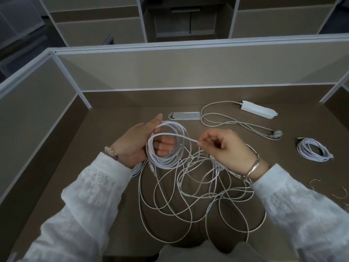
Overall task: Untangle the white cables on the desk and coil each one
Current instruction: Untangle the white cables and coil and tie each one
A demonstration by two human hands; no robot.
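My left hand [136, 143] grips a round coil of white cable [179, 133], held up above the desk with my fingers showing through its middle. My right hand [222, 148] pinches the free end of that cable just right of the coil, stretched taut across its top. Below both hands a loose tangle of white cables [188, 197] sprawls over the brown desk [113, 186], with a plug end hanging under the coil. A finished white coil [312, 150] lies apart at the right.
A white power strip [257, 110] with its grey cord and plug [276, 134] lies at the back right. A recessed socket panel [185, 116] sits in the desk behind my hands. Partition walls [188, 70] close the back and sides. Thin wire ties [315, 181] lie far right.
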